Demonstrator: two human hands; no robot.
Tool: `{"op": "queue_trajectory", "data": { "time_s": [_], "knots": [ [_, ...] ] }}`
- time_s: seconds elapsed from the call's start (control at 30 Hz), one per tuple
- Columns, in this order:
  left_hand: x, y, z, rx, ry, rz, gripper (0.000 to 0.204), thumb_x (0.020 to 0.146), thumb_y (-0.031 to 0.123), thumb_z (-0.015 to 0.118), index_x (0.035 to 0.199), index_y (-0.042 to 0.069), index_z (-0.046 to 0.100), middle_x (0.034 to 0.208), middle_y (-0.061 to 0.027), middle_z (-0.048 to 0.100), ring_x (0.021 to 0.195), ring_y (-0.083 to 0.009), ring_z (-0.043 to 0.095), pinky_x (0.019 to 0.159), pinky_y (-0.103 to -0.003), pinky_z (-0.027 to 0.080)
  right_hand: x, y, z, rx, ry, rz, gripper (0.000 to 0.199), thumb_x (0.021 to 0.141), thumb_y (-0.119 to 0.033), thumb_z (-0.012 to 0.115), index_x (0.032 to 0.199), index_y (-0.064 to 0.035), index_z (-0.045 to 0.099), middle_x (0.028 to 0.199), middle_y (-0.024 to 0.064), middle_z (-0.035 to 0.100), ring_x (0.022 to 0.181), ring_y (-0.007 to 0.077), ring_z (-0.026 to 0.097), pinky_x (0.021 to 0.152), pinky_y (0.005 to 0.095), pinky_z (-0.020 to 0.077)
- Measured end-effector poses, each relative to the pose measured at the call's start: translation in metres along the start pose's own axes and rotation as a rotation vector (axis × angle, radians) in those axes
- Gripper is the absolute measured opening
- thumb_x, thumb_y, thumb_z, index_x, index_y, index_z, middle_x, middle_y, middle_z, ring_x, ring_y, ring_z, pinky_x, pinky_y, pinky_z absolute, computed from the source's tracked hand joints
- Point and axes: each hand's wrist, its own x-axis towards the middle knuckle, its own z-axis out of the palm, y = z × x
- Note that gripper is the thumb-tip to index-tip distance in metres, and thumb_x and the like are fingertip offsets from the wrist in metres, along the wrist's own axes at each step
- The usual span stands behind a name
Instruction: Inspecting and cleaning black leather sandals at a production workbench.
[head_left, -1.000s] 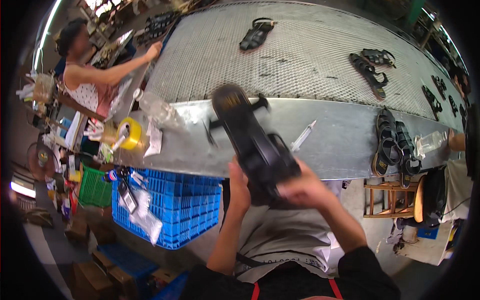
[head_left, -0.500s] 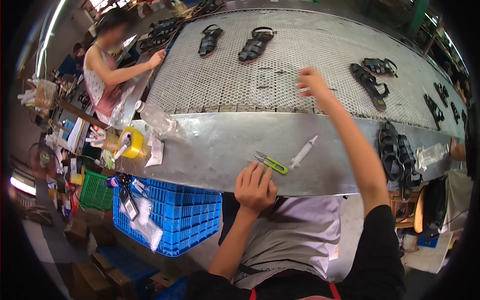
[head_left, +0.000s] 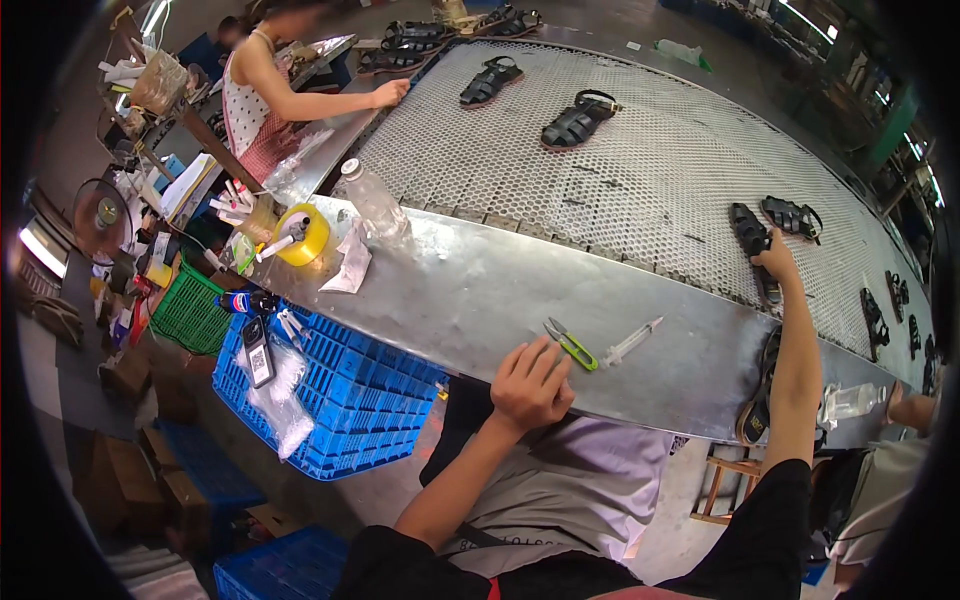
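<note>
My right hand (head_left: pixel 776 258) reaches far out over the mesh belt, its fingers closed on a black strappy sandal (head_left: pixel 746 226) that still lies on the mesh. Partly hidden by the hand, that sandal has its mate (head_left: pixel 792 218) right beside it. My left hand (head_left: pixel 532 388) rests on the near edge of the metal table with its fingers stretched out. Just past those fingers are green thread snips (head_left: pixel 577 350), and a clear plastic syringe (head_left: pixel 633 343) lies to their right. Another dark sandal (head_left: pixel 756 418), largely covered by my right forearm, is at the table edge.
More sandals (head_left: pixel 578 120) sit on the mesh belt (head_left: pixel 660 160). On the metal table (head_left: pixel 470 290) stand a plastic bottle (head_left: pixel 374 200) and yellow tape (head_left: pixel 304 236); another bottle (head_left: pixel 850 402) lies right. A blue crate (head_left: pixel 345 400) stands below. A co-worker (head_left: pixel 265 90) sits far left.
My right hand has moved right, from above the bare mesh onto the black sandal. The view has turned right; my left hand stays at the table edge. The co-worker's arm remains stretched toward the belt.
</note>
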Motion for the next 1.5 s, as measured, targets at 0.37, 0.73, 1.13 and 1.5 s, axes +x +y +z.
{"op": "queue_trajectory", "data": {
  "time_s": [0.37, 0.73, 1.13, 1.5],
  "knots": [
    [0.002, 0.005, -0.002, -0.181, -0.037, -0.067, 0.021, 0.076, 0.013, 0.060, 0.094, 0.009, 0.070, 0.104, -0.0081, 0.068, 0.108, -0.0261, 0.064, 0.093, -0.039, 0.050, -0.117, -0.092, -0.071, 0.013, 0.482, -0.372, 0.059, 0.065, -0.014, 0.079, 0.116, -0.0002, 0.053, 0.108, 0.0222, 0.058, 0.097, 0.0426, 0.062, 0.086, 0.0459, 0.0500],
    [0.014, 0.072, -0.087, -1.706, -0.259, -1.070, 0.045, 0.095, 0.010, 0.060, 0.136, -0.001, 0.045, 0.132, -0.0198, 0.058, 0.115, -0.0214, 0.060, 0.100, -0.035, 0.049, -0.445, -0.160, -0.001, 0.651, -0.630, -0.293, 0.075, 0.067, -0.022, 0.087, 0.127, -0.0032, 0.045, 0.103, 0.0172, 0.066, 0.102, 0.0276, 0.065, 0.093, 0.0374, 0.0485],
    [-0.049, 0.081, -0.048, -1.847, -0.416, -1.429, 0.042, 0.093, 0.015, 0.065, 0.129, -0.002, 0.053, 0.130, -0.0227, 0.060, 0.112, -0.0251, 0.064, 0.099, -0.037, 0.053, -0.459, -0.130, 0.072, 1.242, -0.845, 0.166, 0.028, 0.098, -0.031, 0.062, 0.106, -0.0043, 0.063, 0.089, -0.0027, 0.062, 0.082, 0.0034, 0.054, 0.072, 0.0207, 0.0432],
    [-0.048, 0.074, -0.027, -1.639, -0.473, -1.492, 0.023, 0.097, 0.023, 0.063, 0.107, 0.002, 0.064, 0.098, -0.0048, 0.069, 0.087, -0.0100, 0.063, 0.080, -0.026, 0.051, -0.444, -0.146, 0.079, 1.322, -0.734, 0.311, 0.023, 0.097, -0.021, 0.064, 0.105, 0.0004, 0.066, 0.087, -0.0014, 0.065, 0.077, 0.0037, 0.057, 0.070, 0.0208, 0.0476]
  ]
}}
